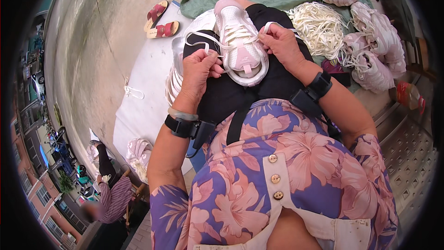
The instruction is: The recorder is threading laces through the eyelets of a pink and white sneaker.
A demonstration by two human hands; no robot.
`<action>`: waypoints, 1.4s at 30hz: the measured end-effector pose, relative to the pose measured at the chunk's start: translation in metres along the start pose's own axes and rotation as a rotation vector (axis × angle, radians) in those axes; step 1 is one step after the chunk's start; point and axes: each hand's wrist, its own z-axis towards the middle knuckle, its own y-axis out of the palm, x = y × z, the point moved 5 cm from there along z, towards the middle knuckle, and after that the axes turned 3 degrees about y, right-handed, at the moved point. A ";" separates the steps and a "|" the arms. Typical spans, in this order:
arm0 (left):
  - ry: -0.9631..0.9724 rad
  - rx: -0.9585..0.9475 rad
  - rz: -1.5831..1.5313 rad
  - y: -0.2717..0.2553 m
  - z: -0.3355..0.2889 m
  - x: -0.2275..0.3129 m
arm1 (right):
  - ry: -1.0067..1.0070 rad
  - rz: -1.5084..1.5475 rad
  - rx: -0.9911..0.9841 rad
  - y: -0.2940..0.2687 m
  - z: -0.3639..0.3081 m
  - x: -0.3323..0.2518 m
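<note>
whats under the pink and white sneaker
The sneaker rests on a black-clothed lap, with the left hand and right hand holding its white laces. Its sole is hidden.

The scene was lit by bright, even daylight, and only soft shadows were cast. The white sheet (143, 97) at nine o'clock was nearly washed out. Straight edges were bent strongly toward the rim, where a black surround was left by the fisheye. The centre was rendered sharp; the outer buildings were smeared.
</note>
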 end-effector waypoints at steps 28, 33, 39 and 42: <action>0.163 0.141 0.024 0.011 0.004 0.005 | -0.446 -0.579 0.115 0.017 -0.021 -0.022; 0.169 0.167 0.117 0.014 0.007 0.005 | -0.397 -0.578 0.066 0.015 -0.016 -0.017; 0.949 0.295 0.768 0.025 0.006 0.021 | -0.521 -0.560 0.068 0.017 -0.016 -0.021; 1.087 0.318 0.873 0.031 0.011 0.021 | -0.443 -0.620 0.070 0.016 -0.015 -0.018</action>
